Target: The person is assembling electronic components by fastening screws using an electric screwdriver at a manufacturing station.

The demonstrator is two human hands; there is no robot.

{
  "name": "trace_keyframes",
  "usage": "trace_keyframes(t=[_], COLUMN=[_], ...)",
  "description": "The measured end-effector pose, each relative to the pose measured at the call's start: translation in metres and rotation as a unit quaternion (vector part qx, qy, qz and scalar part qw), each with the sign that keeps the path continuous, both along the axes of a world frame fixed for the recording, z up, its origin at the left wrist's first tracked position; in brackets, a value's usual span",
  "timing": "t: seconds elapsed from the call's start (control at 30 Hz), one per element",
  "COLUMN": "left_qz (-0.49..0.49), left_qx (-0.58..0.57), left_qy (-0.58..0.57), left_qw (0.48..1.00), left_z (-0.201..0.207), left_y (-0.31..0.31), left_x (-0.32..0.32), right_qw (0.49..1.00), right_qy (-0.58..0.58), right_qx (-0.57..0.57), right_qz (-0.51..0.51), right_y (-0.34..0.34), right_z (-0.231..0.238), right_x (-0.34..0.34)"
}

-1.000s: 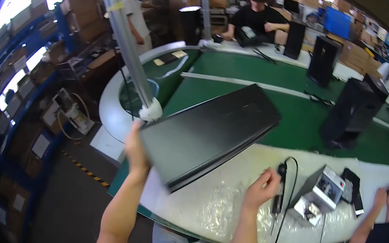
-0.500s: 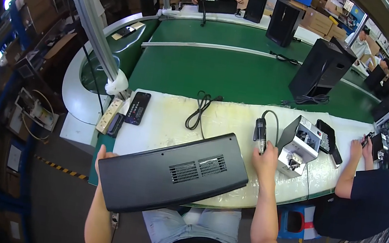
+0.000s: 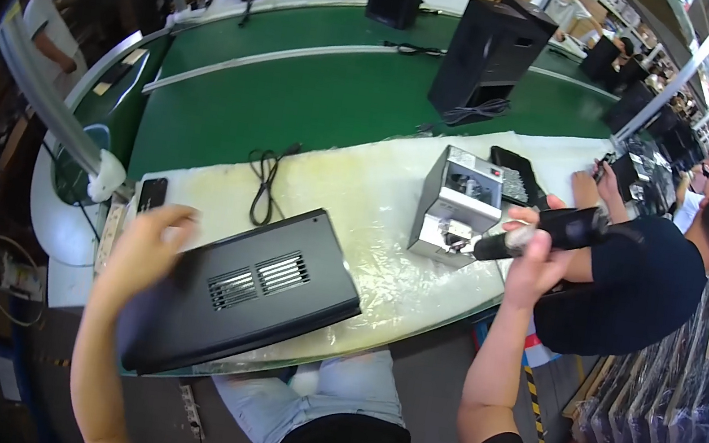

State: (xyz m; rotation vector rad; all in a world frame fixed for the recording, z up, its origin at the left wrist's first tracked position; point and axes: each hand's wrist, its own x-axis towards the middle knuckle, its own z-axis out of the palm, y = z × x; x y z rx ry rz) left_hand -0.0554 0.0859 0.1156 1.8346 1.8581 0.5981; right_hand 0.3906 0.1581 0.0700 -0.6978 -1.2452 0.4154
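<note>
Black electric driver (image 3: 567, 227) is being gripped in the right hand (image 3: 537, 274), fingers wrapped around it, nose aimed at the front of a silver box (image 3: 457, 201) that seems to be a screw feeder; whether they're touching can't be told. Left hand (image 3: 147, 249) is held over the left end of a dark vented casing (image 3: 259, 308), pretty blurred, so how far it's opened and whether the casing is touched can't be made out.

That casing is laid vents up along the near edge of the bench (image 3: 386, 190), toward the left corner, a bit of it hung over the edge. Farther out, a coiled cord (image 3: 264, 186) is left behind it, and a tray of small metal bits (image 3: 512, 180) is parked beside the feeder.

Screw pickup seems to be the step in hand, so the tip probably needs to be lined up squarely with the feeder.
</note>
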Motion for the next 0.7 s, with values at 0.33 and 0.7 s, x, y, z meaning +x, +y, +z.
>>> trace_keyframes(t=[0.33,0.7], left_qz=[-0.164,-0.133], left_qx=[-0.027,-0.035], left_qy=[0.018,-0.006], left_qw=[0.986,0.991], left_z=[-0.011,-0.017], left_y=[0.047,0.049], left_x=[0.116,0.114], right_qw=[0.993,0.998], right_qy=[-0.020,-0.040], right_qx=[0.110,0.008], right_qz=[-0.028,-0.040], right_y=[0.051,0.043], right_z=[-0.007,-0.027], right_x=[0.002,-0.018])
